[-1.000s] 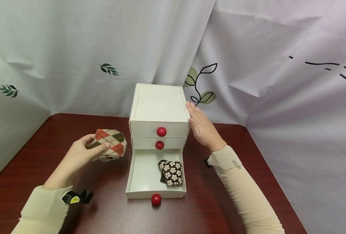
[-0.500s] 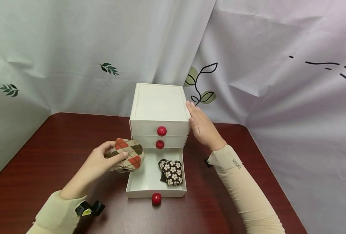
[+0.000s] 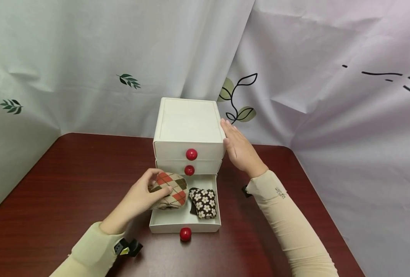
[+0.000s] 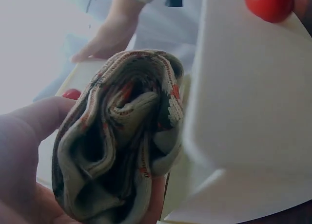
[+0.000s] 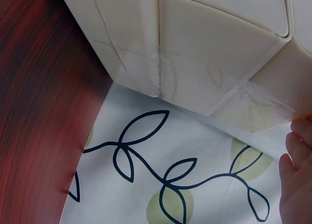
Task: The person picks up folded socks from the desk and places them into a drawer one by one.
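My left hand holds a folded pair of argyle socks, beige with orange and dark green diamonds, thumb on the near side. The bundle is over the left half of the pulled-out bottom drawer. Seen from the left wrist, the rolled knit layers of the socks face the camera. Folded dark socks with white flowers lie in the drawer's right half. With fingers straight, my right hand rests against the right side of the white drawer unit; its fingertips show at the right wrist view's edge.
Two upper drawers are closed, with red round knobs on their fronts. Another red knob sticks out from the bottom drawer. The unit stands on a dark red wooden table, before a pale curtain with leaf prints.
My left hand has carried the argyle socks rightward and nearer, from beside the unit to over the bottom drawer. My right hand has stayed in place on the unit's side.
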### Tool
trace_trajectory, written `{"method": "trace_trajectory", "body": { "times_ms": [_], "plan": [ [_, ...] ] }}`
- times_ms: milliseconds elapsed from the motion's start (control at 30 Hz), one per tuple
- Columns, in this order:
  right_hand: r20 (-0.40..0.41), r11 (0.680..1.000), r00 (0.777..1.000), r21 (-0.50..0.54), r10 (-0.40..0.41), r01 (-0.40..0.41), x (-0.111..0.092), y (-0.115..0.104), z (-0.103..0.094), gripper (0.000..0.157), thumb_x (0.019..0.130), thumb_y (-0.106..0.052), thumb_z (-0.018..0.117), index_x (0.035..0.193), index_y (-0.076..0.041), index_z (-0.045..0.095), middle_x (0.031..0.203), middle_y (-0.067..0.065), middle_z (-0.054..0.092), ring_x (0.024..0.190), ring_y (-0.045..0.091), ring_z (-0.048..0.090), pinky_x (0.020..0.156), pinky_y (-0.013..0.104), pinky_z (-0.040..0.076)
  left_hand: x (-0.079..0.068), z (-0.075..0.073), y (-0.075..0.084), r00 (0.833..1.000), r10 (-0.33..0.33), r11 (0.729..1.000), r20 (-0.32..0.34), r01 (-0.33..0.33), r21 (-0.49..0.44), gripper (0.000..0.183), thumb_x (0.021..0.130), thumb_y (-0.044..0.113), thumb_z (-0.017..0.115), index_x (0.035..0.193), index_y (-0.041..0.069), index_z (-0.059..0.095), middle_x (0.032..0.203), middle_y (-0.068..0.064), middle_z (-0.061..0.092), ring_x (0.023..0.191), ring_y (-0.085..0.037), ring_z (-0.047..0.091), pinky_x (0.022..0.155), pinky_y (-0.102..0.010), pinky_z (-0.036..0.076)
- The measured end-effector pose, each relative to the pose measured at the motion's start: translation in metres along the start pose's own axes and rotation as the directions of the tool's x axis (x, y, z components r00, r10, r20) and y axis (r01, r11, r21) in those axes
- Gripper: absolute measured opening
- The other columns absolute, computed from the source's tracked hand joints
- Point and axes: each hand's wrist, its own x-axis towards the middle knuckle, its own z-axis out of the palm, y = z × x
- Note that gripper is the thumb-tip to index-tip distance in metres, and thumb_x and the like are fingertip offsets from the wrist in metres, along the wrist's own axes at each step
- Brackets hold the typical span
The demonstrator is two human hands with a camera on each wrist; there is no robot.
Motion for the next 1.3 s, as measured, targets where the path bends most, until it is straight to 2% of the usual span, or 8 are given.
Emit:
{"method": "trace_trajectory", "body": {
  "times_ms": [133, 333, 600, 800, 900, 1000, 1133, 1300],
  "plan": [
    [0.000, 1.000, 1.000, -0.001, 0.000, 0.000, 0.000, 0.000, 0.000, 0.090, 0.104, -0.061, 0.001, 0.156, 0.006, 0.027, 0.163, 0.019, 0.029, 0.153, 0.032, 0.023, 0.126, 0.042, 0.016, 0.002, 0.008, 0.002, 1.000, -0.001, 0.995, -0.028, 0.004, 0.098, 0.054, 0.089, 0.035, 0.077, 0.128, 0.009, 0.052, 0.089, -0.006, 0.053, 0.076, -0.020, 0.052, 0.067, -0.033, 0.043],
    [0.002, 1.000, 1.000, 0.003, 0.004, -0.004, 0.000, 0.000, 0.000, 0.091, 0.103, -0.062, 0.000, 0.156, 0.006, 0.027, 0.163, 0.019, 0.029, 0.153, 0.031, 0.023, 0.126, 0.042, 0.016, 0.004, 0.018, 0.003, 0.999, 0.013, 0.979, -0.042, -0.004, 0.203, 0.052, 0.088, 0.033, 0.076, 0.124, 0.004, 0.052, 0.080, -0.004, 0.062, 0.067, -0.018, 0.055, 0.061, -0.033, 0.047],
    [-0.001, 1.000, 1.000, 0.005, -0.004, 0.004, 0.000, -0.001, 0.000, 0.093, 0.102, -0.063, 0.000, 0.156, 0.007, 0.027, 0.163, 0.020, 0.029, 0.152, 0.035, 0.024, 0.126, 0.041, 0.015, 0.008, 0.033, 0.008, 0.994, 0.072, 0.927, -0.077, -0.038, 0.374, 0.050, 0.086, 0.027, 0.075, 0.119, -0.002, 0.052, 0.072, -0.006, 0.060, 0.064, -0.023, 0.059, 0.061, -0.044, 0.052],
    [-0.005, 1.000, 1.000, 0.010, -0.005, 0.006, 0.000, -0.001, 0.000, 0.092, 0.102, -0.062, 0.000, 0.156, 0.008, 0.027, 0.162, 0.021, 0.029, 0.151, 0.037, 0.025, 0.126, 0.041, 0.016, 0.011, 0.040, 0.012, 0.996, 0.079, 0.908, -0.037, -0.057, 0.415, 0.058, 0.088, 0.023, 0.070, 0.127, -0.014, 0.049, 0.094, -0.025, 0.068, 0.082, -0.036, 0.069, 0.074, -0.053, 0.057],
    [-0.010, 1.000, 1.000, 0.015, -0.005, 0.005, -0.001, -0.001, 0.000, 0.092, 0.103, -0.062, 0.001, 0.156, 0.007, 0.027, 0.162, 0.020, 0.029, 0.151, 0.037, 0.026, 0.126, 0.042, 0.016, 0.012, 0.042, 0.012, 0.997, 0.081, 0.896, -0.015, -0.066, 0.438, 0.061, 0.089, 0.021, 0.068, 0.131, -0.019, 0.047, 0.108, -0.034, 0.066, 0.096, -0.043, 0.068, 0.083, -0.056, 0.057],
    [-0.007, 1.000, 1.000, 0.022, -0.001, 0.001, -0.001, -0.001, 0.001, 0.092, 0.102, -0.063, 0.000, 0.156, 0.007, 0.027, 0.163, 0.020, 0.029, 0.152, 0.035, 0.024, 0.126, 0.042, 0.015, 0.013, 0.044, 0.011, 0.996, 0.092, 0.888, -0.022, -0.072, 0.454, 0.059, 0.091, 0.019, 0.068, 0.132, -0.018, 0.048, 0.119, -0.036, 0.061, 0.103, -0.046, 0.066, 0.088, -0.057, 0.055],
    [-0.005, 1.000, 1.000, 0.023, -0.003, 0.003, -0.001, -0.001, 0.002, 0.092, 0.102, -0.063, 0.001, 0.156, 0.007, 0.027, 0.163, 0.021, 0.029, 0.152, 0.035, 0.024, 0.126, 0.041, 0.015, 0.012, 0.045, 0.009, 0.981, 0.183, 0.859, -0.068, -0.126, 0.496, 0.049, 0.089, 0.014, 0.074, 0.127, -0.012, 0.057, 0.117, -0.033, 0.061, 0.097, -0.044, 0.067, 0.083, -0.055, 0.057],
    [-0.009, 1.000, 1.000, 0.022, -0.003, 0.003, 0.000, 0.000, 0.001, 0.092, 0.102, -0.063, 0.000, 0.156, 0.008, 0.027, 0.163, 0.021, 0.029, 0.151, 0.037, 0.025, 0.126, 0.041, 0.015, 0.008, 0.043, 0.010, 0.936, 0.331, 0.809, -0.116, -0.219, 0.545, 0.037, 0.085, 0.007, 0.080, 0.117, -0.003, 0.065, 0.108, -0.024, 0.065, 0.096, -0.040, 0.067, 0.082, -0.053, 0.058]
  ]
}}
